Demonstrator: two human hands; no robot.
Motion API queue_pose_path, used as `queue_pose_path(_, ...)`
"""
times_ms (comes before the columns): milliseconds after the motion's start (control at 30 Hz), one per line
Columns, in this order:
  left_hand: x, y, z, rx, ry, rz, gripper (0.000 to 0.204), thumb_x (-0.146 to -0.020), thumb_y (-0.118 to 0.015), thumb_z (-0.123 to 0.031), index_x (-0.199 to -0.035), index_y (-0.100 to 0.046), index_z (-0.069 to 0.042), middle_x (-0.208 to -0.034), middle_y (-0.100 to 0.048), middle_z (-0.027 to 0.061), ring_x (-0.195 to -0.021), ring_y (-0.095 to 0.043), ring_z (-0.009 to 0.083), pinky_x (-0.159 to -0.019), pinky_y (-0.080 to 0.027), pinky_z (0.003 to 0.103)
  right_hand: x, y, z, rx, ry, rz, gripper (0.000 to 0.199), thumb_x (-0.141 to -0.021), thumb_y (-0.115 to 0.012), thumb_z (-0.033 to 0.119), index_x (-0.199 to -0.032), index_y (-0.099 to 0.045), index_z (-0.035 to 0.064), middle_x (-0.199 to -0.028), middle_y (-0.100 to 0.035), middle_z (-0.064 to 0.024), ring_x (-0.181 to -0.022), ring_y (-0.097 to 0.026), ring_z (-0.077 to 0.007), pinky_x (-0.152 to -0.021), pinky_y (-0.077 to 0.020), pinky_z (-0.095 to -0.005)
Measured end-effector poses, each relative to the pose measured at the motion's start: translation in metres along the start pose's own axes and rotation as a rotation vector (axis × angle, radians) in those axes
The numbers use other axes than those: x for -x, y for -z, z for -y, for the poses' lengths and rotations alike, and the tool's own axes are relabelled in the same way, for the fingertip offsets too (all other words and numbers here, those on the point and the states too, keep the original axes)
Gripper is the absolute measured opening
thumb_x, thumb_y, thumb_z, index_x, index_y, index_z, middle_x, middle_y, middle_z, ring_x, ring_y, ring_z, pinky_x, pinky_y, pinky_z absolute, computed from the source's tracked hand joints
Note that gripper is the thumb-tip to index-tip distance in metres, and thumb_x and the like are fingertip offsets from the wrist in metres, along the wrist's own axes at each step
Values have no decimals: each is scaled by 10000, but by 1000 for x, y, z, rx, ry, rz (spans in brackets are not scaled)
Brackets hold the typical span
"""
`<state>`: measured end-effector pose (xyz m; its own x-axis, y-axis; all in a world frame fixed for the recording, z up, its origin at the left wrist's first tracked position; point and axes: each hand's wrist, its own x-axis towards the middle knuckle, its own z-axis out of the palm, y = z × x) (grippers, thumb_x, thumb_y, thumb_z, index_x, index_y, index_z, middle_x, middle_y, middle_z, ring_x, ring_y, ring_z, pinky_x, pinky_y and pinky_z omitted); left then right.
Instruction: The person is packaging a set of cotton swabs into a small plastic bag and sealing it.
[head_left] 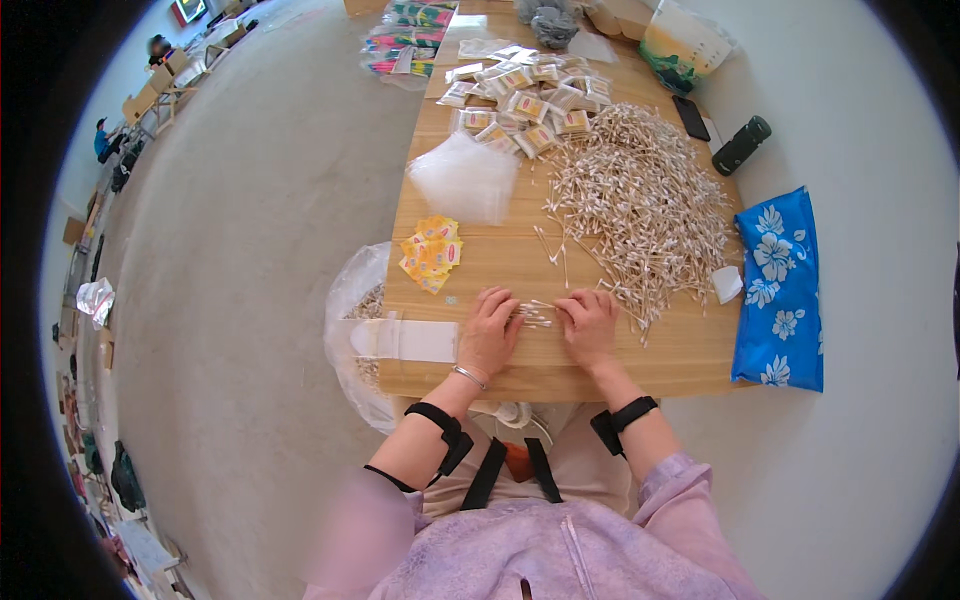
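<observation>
a small bunch of cotton swabs (pixel 537 314) lies on the wooden desk (pixel 500 260), near the centre of the frame, between the two hands. the left hand (pixel 489 330) curls its fingers over the left end of the bunch, while the right hand (pixel 588 322) has its fingertips at the right end. the hands are apart from each other, with swab tips showing in the gap; how firmly either one grips, i cannot tell.

the swabs should be very light, with thin, fairly stiff sticks that could snap if bent, and soft tips that would squash or fray under pressure. loose sticks will probably roll and fan out, so the bunch is best gathered from both sides and held around the middle of the sticks, with only a light push on the tips to level them.

right of centre is a large loose heap of swabs (pixel 650 200). left of centre sit the yellow cards (pixel 432 253), with clear plastic bags (pixel 466 180) above them and filled packets (pixel 525 105) toward the top. a white flat piece (pixel 428 341) is just beside the left hand, and a blue flowered pouch (pixel 780 290) lies at the right.
</observation>
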<state>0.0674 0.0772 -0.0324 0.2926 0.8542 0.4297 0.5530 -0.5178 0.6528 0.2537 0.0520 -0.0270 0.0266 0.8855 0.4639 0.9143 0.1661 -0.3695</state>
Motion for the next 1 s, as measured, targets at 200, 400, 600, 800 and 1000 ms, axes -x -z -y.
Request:
queue_pose_path(200,1,-1,-1,43,11,-18,134,-774,-686,-82,-892,-647,-31,-1013,-607,120,-1035,-551,312,-915,-450,397,-10,10,-26,191,-59,-29,70,-744,-678,187,-807,-671,157,-863,-577,2,-935,-497,-216,-915,-337,-394)
queue_pose_path(400,1,3,1,75,-33,57,177,-753,-699,-72,-918,-644,-38,-982,-610,113,-997,-553,309,-904,-453,392,-53,-17,-5,187,-54,-65,87,-764,-663,212,-820,-665,146,-910,-565,-5,-962,-485,-224,-898,-344,-401)
queue_pose_path(600,-3,0,-4,91,87,-90,419,-782,-611,12,-1189,-515,-14,-1152,-545,182,-1083,-508,348,-927,-436,394,-82,-43,-1,214,-120,72,82,-771,-639,224,-810,-670,159,-964,-548,-14,-1005,-463,-237,-902,-342,-409)
queue_pose_path(800,-1,2,7,90,153,-228,486,-822,-506,53,-1298,-428,-11,-1281,-493,192,-1179,-478,339,-965,-412,370,-44,-28,36,41,33,140,33,-755,-649,182,-773,-669,163,-958,-547,-21,-1006,-464,-248,-877,-359,-391)
queue_pose_path(1000,1,2,6,393,336,-181,468,-790,-477,93,-1245,-498,-11,-1226,-538,200,-1182,-472,368,-1002,-384,395,-7,-15,31,-294,-137,27,109,-764,-619,93,-863,-656,117,-987,-558,-58,-1008,-485,-274,-901,-358,-403)
